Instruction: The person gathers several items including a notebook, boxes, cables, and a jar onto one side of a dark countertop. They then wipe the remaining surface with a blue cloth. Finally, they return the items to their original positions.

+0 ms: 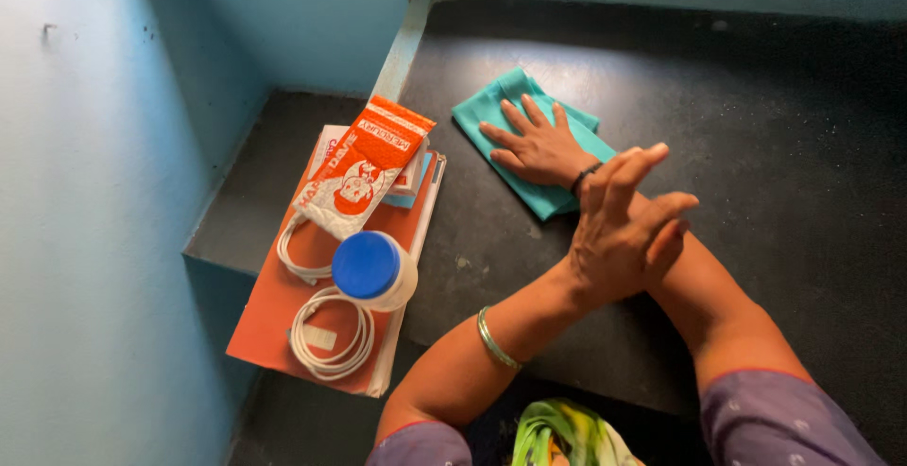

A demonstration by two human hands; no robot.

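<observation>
My right hand [537, 149] lies flat, fingers spread, on a folded teal cloth [491, 107] on the black counter [756, 145]. A dark band circles its wrist. My arms cross. My left hand [624, 230], with a green bangle on its forearm, hovers over my right forearm with fingers apart and nothing in it.
To the left lies a stack of an orange folder [274, 315] and books. On it sit an orange-and-white packet [359, 168], a white jar with a blue lid [370, 267] and coiled white cables [331, 338]. Teal walls [94, 192] close in the left and back.
</observation>
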